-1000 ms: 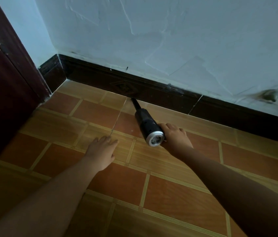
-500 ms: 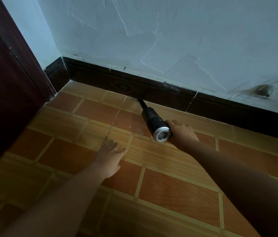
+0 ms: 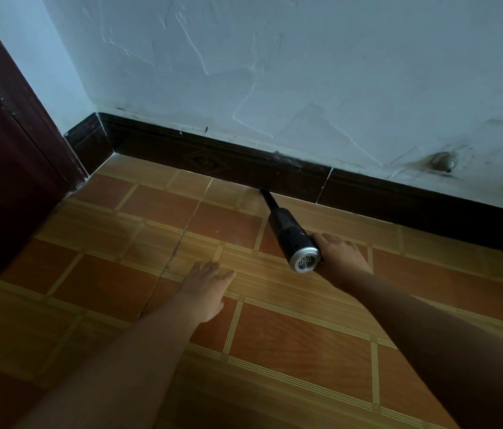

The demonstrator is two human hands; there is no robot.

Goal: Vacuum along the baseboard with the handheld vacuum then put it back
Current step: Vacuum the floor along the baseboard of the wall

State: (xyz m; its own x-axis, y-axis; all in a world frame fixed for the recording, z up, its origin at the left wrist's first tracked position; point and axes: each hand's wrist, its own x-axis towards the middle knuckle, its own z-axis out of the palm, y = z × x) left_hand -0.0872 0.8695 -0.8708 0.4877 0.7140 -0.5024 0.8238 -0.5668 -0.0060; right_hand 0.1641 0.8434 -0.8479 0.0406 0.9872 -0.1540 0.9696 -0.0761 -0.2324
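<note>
A black handheld vacuum with a silver vented rear end lies low over the tiled floor. Its thin nozzle tip touches the foot of the dark baseboard, near a joint between two baseboard pieces. My right hand grips the vacuum from its right side, near the silver end; its handle is hidden under the hand. My left hand rests flat on the floor tiles, fingers straight, to the left of the vacuum and apart from it.
A dark red door stands at the left and meets the baseboard in the corner. A rough pale blue wall rises above the baseboard, with a dark blotch at the right. Orange and tan tiles cover the floor.
The vacuum and my right hand have slid to the right along the baseboard. My left hand has shifted right over the tiles with them.
</note>
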